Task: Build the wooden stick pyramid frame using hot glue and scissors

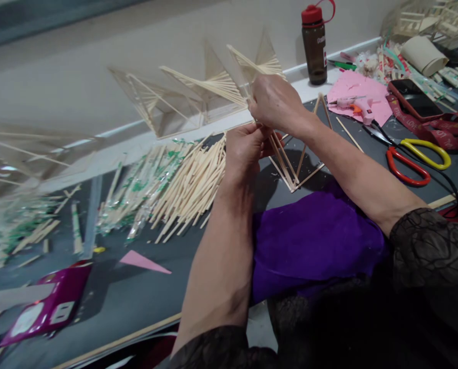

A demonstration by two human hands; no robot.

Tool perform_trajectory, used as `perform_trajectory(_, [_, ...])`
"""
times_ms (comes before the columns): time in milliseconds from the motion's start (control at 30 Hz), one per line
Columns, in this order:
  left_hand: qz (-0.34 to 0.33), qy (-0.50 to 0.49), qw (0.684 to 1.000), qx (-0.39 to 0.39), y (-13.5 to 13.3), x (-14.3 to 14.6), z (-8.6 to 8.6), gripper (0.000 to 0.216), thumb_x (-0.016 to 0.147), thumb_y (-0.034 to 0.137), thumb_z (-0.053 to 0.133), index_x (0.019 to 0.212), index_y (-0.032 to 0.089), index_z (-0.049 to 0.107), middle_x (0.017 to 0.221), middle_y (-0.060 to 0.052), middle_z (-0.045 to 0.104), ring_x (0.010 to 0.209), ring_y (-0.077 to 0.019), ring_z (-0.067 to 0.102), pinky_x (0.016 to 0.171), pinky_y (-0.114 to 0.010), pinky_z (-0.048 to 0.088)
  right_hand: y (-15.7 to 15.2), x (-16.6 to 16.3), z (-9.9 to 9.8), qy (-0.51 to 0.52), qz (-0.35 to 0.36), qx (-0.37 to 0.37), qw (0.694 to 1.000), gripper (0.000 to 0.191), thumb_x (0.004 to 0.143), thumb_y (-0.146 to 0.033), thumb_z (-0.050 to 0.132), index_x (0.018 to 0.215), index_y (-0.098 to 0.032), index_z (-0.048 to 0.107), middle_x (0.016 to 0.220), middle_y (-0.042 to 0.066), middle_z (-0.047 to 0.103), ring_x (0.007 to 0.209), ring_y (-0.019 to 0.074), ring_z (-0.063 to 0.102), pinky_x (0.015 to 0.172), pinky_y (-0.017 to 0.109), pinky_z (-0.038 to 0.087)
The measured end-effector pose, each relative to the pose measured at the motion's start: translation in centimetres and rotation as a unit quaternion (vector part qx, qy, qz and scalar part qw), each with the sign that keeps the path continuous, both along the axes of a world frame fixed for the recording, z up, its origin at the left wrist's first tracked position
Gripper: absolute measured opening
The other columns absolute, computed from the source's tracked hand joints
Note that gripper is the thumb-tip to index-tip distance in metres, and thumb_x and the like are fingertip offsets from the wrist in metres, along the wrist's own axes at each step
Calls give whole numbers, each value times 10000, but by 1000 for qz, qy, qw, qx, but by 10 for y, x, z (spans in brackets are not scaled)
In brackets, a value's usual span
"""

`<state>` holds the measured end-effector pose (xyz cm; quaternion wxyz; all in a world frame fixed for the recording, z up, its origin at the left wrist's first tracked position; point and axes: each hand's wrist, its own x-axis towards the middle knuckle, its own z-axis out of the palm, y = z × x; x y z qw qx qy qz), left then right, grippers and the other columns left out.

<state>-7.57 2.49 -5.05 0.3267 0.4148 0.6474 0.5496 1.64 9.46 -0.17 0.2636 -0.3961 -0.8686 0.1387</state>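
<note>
A model of thin wooden sticks stands in front of me, with fanned, twisted rows of sticks (213, 88) at its back and triangular legs (295, 180) at its front. My left hand (242, 151) is closed on the stick model from below, fingers pinched near its middle. Just above, my right hand (275, 100) is closed too, its fingertips together at the same joint; what they grip is hidden behind the hand. A pile of loose wooden sticks (192, 187) lies left of my left hand. Purple cloth (313, 241) sits below my forearms.
Plastic-wrapped chopsticks (127, 187) and a clear ruler (93, 215) lie left, near a magenta device (56, 302). At right are a bottle (314, 51), glue gun (357, 106), pink paper (346, 87), phone (415, 97) and scissors (408, 174) with cords.
</note>
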Motion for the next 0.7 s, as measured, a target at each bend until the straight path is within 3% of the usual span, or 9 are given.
perform_trajectory(200, [-1,0,1000,2,1,-1,-1,249,691,404,747,658,202,604,658,-54,701,744,-242,733,656,-337,606,1,1,1,-16,-4,3,1000,357,898,-269,492,1139,-164,733,980,84,781,1106,196,655,857,268,444])
perform_trajectory(400, [6,-2,1000,-2,2,-2,-1,250,669,393,756,669,183,620,670,-62,702,665,-218,717,615,-312,589,7,1,6,-19,26,-14,999,329,839,-106,503,1063,-55,739,1124,218,731,999,265,702,719,291,460])
perform_trajectory(567, [5,-2,1000,4,2,-4,-3,230,670,387,735,678,175,644,669,-60,702,617,-190,698,576,-286,565,9,2,10,-20,30,-38,999,322,889,-144,501,1107,-87,730,1137,194,728,1041,249,689,743,283,464])
perform_trajectory(700, [4,-17,1000,1,1,-3,-2,183,636,338,722,676,171,660,649,-50,697,590,-175,686,560,-273,555,11,7,11,-3,15,-6,1000,366,873,-48,443,1111,-38,721,1130,233,719,1043,253,692,753,286,436])
